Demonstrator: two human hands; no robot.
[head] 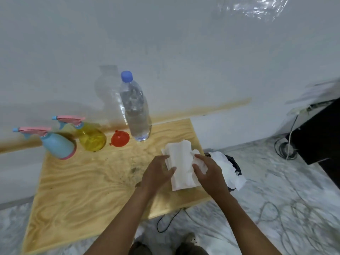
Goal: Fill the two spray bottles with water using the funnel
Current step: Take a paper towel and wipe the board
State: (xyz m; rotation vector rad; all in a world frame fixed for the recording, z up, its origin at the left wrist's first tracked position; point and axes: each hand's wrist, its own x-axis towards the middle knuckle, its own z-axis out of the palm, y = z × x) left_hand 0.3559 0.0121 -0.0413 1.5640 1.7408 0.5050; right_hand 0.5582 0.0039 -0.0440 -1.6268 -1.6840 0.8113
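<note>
Head view, 1 frame. Wooden table point(73, 181) set against a white wall point(184, 52). Along its far edge, left to right: blue spray bottle point(55, 144), yellow spray bottle point(91, 138), red funnel point(120, 138), clear water bottle point(136, 111). Both spray bottles are upright with pink trigger heads fitted, nozzles pointing left; the 2 stand just beside each other (touching or not, cannot tell). The funnel lies on the tabletop between the yellow bottle and the water bottle, apart from both, wide mouth turned toward the camera; its spout is hidden. The water bottle is upright, blue cap on, with water visible inside. Near the table's right edge lies a folded white paper towel point(181, 162), well apart from the funnel. Left hand point(156, 173) has its curled fingers and thumb on the towel's left edge, gripping it. Right hand point(209, 173) curls round the towel's right edge, where the paper is bunched. Neither hand touches any bottle or the funnel. Just beyond the table's right edge sits a black-lined bin point(236, 163) with crumpled white paper point(226, 166) in it. Grey marbled floor point(276, 190) with cables point(287, 150) trailing across it; a dark cabinet point(320, 133) at far right, blurred.
</note>
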